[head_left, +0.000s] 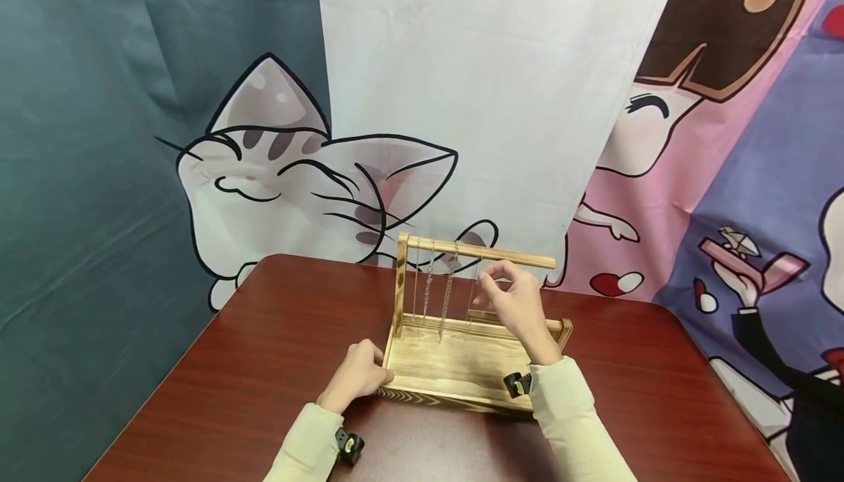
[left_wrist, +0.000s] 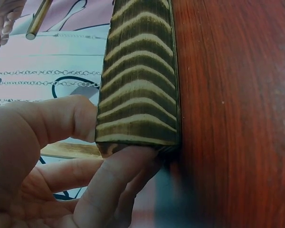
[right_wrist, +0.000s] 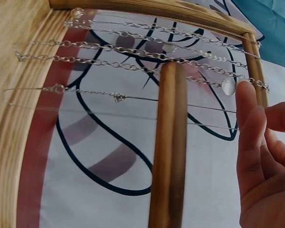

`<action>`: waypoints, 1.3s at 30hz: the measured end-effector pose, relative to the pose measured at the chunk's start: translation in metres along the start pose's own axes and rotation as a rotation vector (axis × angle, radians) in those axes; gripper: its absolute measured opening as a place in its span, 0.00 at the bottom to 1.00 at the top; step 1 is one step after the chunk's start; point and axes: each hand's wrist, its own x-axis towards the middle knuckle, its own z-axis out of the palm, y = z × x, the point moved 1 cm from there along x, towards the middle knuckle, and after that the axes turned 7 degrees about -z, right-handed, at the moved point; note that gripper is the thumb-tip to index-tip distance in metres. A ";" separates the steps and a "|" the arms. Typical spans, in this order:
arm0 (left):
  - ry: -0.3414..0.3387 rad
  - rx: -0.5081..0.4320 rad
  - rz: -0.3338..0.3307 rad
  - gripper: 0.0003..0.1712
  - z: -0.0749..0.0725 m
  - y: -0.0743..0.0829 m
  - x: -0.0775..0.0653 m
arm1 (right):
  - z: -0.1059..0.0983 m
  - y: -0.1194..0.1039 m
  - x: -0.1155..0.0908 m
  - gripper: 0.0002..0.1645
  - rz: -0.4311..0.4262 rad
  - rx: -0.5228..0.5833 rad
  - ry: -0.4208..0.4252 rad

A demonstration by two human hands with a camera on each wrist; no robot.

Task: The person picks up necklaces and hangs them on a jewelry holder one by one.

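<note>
A wooden jewelry stand (head_left: 455,365) with a shallow tray base stands on the table; several thin silver necklaces (head_left: 448,295) hang from its top bar (head_left: 514,256). My left hand (head_left: 359,373) grips the base's front left corner; in the left wrist view its thumb and fingers (left_wrist: 116,178) are round the striped end. My right hand (head_left: 517,302) is raised just below the bar, thumb and index fingertips together at a fine-chained necklace (right_wrist: 99,94), the rightmost one in the head view. Close to these fingertips in the right wrist view is a round clear pendant (right_wrist: 228,87).
The red-brown table (head_left: 264,365) extends on both sides of the stand. A cartoon-printed cloth (head_left: 488,86) hangs behind it. In the right wrist view a wooden rod (right_wrist: 168,147) crosses in front of the chains. The bar's right end is free, with one post (head_left: 400,284) at the left.
</note>
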 end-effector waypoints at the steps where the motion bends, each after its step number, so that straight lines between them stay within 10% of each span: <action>1: 0.001 0.002 -0.002 0.08 0.000 0.000 0.000 | 0.000 0.001 -0.001 0.09 0.000 0.001 0.003; 20: -0.025 0.001 -0.002 0.11 0.004 0.004 0.003 | -0.015 0.048 -0.019 0.06 -0.008 -0.090 0.068; 30: -0.060 -0.027 -0.020 0.08 -0.003 -0.002 -0.005 | -0.054 0.022 -0.060 0.04 -0.040 -0.190 0.104; 39: -0.156 -0.100 -0.029 0.21 -0.025 -0.021 -0.013 | -0.120 0.081 -0.103 0.07 -0.058 -0.479 0.210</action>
